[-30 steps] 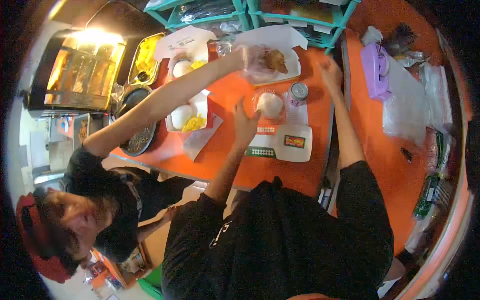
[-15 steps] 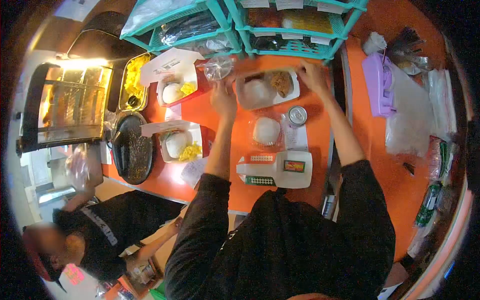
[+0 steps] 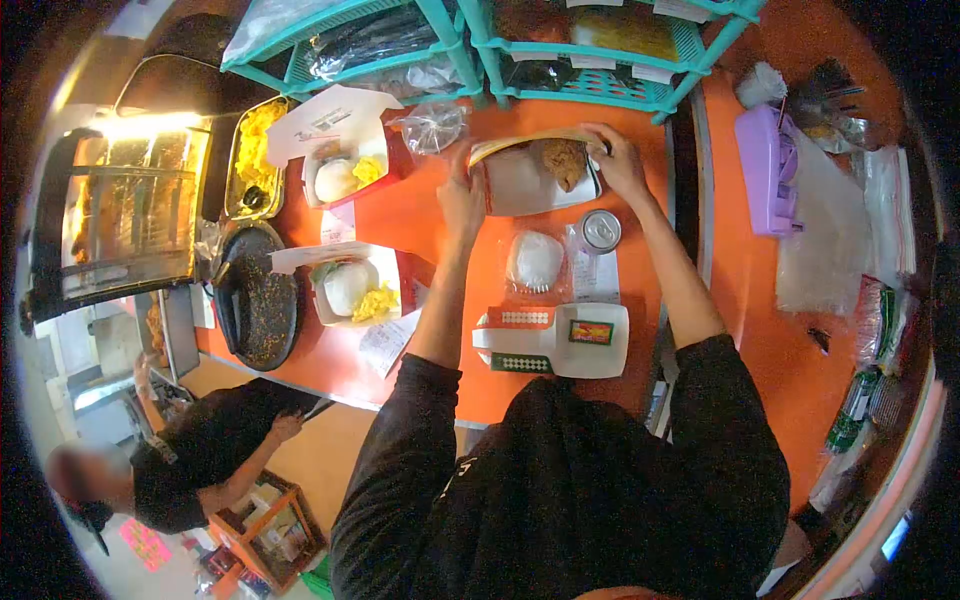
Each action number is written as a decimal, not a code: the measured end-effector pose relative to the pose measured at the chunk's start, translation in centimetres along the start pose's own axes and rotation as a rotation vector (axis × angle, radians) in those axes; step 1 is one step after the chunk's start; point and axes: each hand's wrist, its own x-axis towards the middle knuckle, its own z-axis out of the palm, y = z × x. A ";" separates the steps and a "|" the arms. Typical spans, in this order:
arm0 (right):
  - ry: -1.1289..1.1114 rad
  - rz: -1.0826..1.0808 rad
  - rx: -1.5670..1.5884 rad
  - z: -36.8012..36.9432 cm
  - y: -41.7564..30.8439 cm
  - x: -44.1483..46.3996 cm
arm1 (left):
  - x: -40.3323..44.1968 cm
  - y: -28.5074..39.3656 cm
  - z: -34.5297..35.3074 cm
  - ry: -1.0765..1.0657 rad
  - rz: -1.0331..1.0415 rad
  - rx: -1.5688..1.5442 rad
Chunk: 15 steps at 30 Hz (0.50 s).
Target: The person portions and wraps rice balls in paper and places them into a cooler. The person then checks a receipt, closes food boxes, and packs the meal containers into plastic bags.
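My left hand (image 3: pixel 462 203) grips the left side of a paper takeout box (image 3: pixel 516 188). At the far right corner of that box, my right hand (image 3: pixel 619 163) has its fingers closed on the lid edge. The lid (image 3: pixel 530 139) stands partly folded over along the back. Inside lies a piece of fried chicken (image 3: pixel 566 163). Just nearer to me are a plastic-wrapped mound of rice (image 3: pixel 537 261) and a drink can (image 3: pixel 600 232) on a paper slip. An open box (image 3: pixel 597 350) with a small sauce packet (image 3: pixel 591 332) sits closest to my body.
Two open meal boxes (image 3: pixel 387 170) with rice and yellow food stand at left, beside a dark stone-like platter (image 3: pixel 272 310) and a tray of yellow food (image 3: pixel 259 150). Teal shelves (image 3: pixel 470 80) rise behind. A purple tape dispenser (image 3: pixel 767 170) is at right. A co-worker (image 3: pixel 215 440) stands lower left.
The chicken box's lid has come up and bent inward along the back. My right hand has shifted slightly on it. The co-worker's arms and body have moved.
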 end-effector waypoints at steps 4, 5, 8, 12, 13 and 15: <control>-0.026 0.027 -0.107 0.4 0.3 -1.3 | -0.6 -0.1 -0.3 -0.148 0.086 0.082; -0.017 -0.024 -0.098 0.7 0.7 -2.1 | -0.8 -1.3 -0.2 -0.149 0.082 0.083; -0.040 -0.077 -0.138 0.5 0.3 -3.2 | -1.3 -2.4 -0.4 -0.348 0.180 0.099; -0.281 -0.056 0.047 -1.1 -0.5 -2.9 | -1.2 -1.5 -0.7 -0.439 0.198 0.059; -0.288 -0.047 0.049 -0.8 0.5 -3.2 | -1.3 -3.0 -0.3 -0.462 0.219 0.031; -0.426 0.008 0.277 -0.1 3.1 -3.6 | -2.0 -3.5 -0.3 -0.486 0.243 0.003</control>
